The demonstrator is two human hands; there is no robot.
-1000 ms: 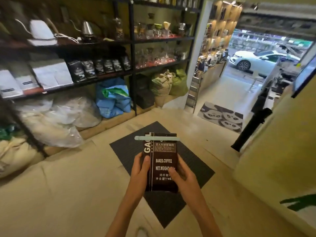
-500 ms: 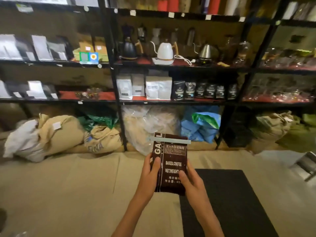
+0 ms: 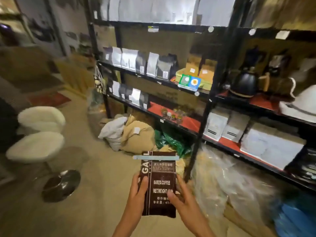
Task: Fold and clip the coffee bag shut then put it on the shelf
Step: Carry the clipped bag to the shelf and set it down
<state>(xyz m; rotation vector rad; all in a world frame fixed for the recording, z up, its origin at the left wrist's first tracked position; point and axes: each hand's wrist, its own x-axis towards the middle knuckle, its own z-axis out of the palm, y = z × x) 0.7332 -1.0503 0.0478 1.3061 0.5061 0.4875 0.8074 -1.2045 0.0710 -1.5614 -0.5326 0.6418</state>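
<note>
Head view, looking down and forward: both hands hold a dark brown coffee bag (image 3: 159, 183) upright in front of the body, low in the middle of the frame. The left hand (image 3: 136, 194) wraps the bag's left edge, its thumb pressed on the front by the white lettering. The right hand (image 3: 183, 200) takes the right edge, thumb lying across the lower front — both hands are closed on the bag, fingers hidden behind it. A pale blue clip (image 3: 155, 157) runs straight across the bag just below its top and sticks out past both sides.

The bag is off the shelving, held in the air above a beige floor (image 3: 89, 194). Ahead and to the right stands a black metal rack (image 3: 203, 117) with several levels. Its upper shelves carry rows of silver and black pouches (image 3: 150, 65); a lower level with a red liner holds small glass jars (image 3: 172, 113), and white bags (image 3: 217, 124) stand further right. A black kettle (image 3: 243, 82) sits on the right section. Burlap sacks (image 3: 136, 134) lie on the floor at the rack's foot — just beyond the bag. Two white stools (image 3: 39, 132) stand at the left, well apart from the hands.
</note>
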